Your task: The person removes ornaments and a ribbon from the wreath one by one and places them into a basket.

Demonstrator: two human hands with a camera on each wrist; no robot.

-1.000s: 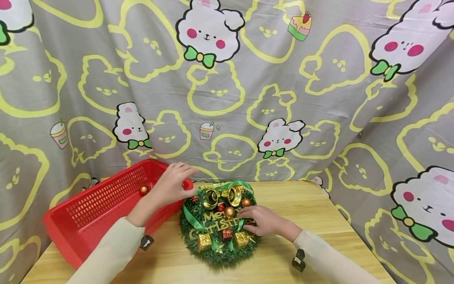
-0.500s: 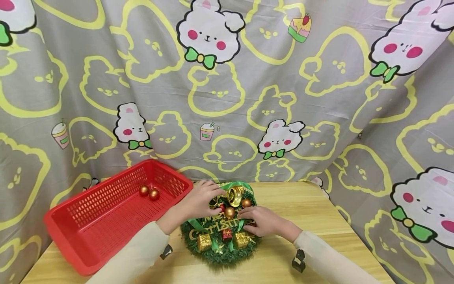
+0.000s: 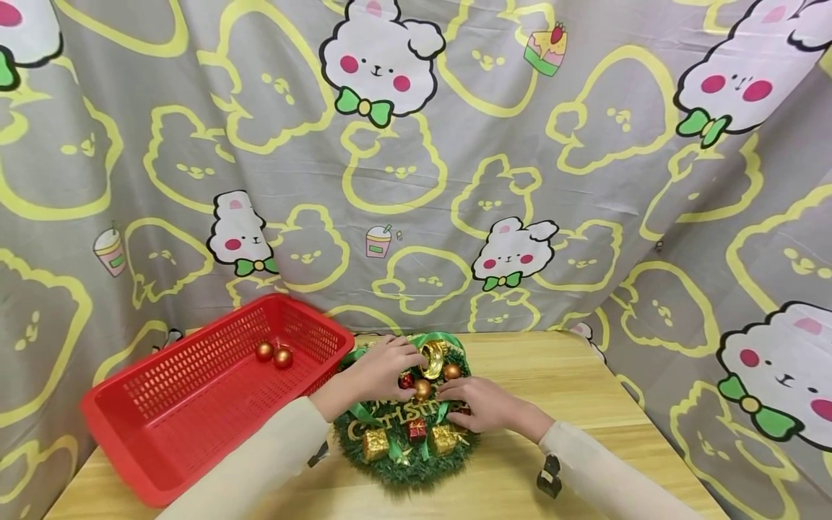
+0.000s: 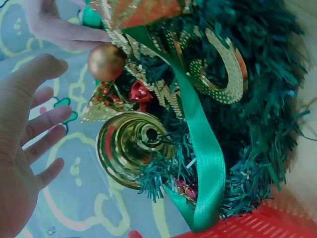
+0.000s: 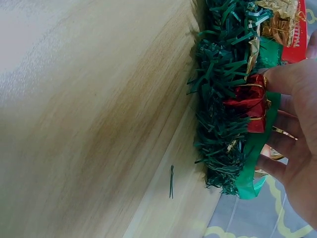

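Wreath of bristly tinsel, smooth ball near left hand, perforated basket

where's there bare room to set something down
Widest: the table right of the wreath, between the right hand and the curtain, bare but for a green scrap. The red basket also has bare floor left of its two balls. The wreath is crowded: golden bell, gift boxes, ribbon.
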